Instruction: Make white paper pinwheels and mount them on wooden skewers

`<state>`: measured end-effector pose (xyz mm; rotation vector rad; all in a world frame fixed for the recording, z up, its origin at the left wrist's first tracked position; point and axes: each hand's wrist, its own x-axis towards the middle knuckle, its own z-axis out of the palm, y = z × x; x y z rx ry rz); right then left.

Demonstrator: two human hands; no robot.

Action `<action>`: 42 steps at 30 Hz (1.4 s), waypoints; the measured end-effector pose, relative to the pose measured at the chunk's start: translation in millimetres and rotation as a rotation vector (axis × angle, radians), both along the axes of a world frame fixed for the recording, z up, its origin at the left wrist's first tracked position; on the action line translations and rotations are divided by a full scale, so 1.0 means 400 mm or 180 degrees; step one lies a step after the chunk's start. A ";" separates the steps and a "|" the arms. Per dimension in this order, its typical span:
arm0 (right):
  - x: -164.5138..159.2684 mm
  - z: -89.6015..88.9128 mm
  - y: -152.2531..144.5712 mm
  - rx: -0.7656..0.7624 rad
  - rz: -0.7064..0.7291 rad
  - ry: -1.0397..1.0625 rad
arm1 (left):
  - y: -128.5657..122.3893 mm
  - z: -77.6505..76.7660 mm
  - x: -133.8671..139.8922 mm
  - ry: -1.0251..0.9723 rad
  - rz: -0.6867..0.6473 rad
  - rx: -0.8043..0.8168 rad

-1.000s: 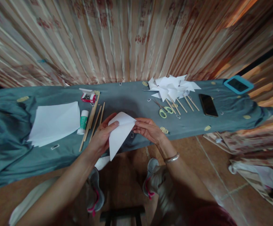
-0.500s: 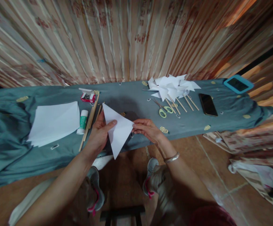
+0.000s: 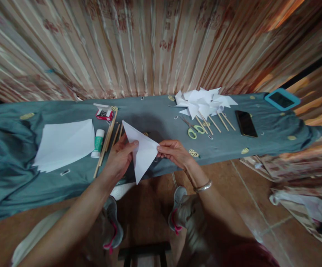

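Head view: a white paper triangle, already folded flat with crisp edges, is being held over the near edge of the counter. It is being pinched by the left hand on one side and by the right hand at the opposite corner. Finished pinwheels are lying beyond the triangle; a paper stack is waiting well apart from it, so more work is judged left.

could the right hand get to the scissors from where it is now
Probably yes. The right hand pinches a corner of the folded paper triangle, so it would have to let go first. The scissors lie just beyond it on the teal cloth, with nothing between.
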<state>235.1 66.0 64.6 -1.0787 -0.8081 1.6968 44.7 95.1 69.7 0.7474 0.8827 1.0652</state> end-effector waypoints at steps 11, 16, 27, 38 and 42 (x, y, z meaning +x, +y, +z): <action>-0.024 0.004 0.004 0.0673 -0.0120 -0.0665 | -0.006 0.025 0.023 0.0070 0.0143 -0.0474; -0.041 0.006 -0.009 0.0746 0.0077 -0.0619 | -0.006 0.029 0.036 0.0070 0.0148 -0.0566; -0.037 0.010 -0.010 0.0459 -0.0088 -0.0061 | -0.056 0.032 0.053 -0.0212 -0.0722 -0.0548; 0.052 0.004 0.004 0.0336 -0.0820 -0.0491 | -0.015 0.026 0.028 0.0151 0.0394 -0.1087; 0.065 -0.032 0.014 0.0205 -0.0873 -0.0991 | 0.005 0.049 0.013 -0.0144 0.0700 -0.1002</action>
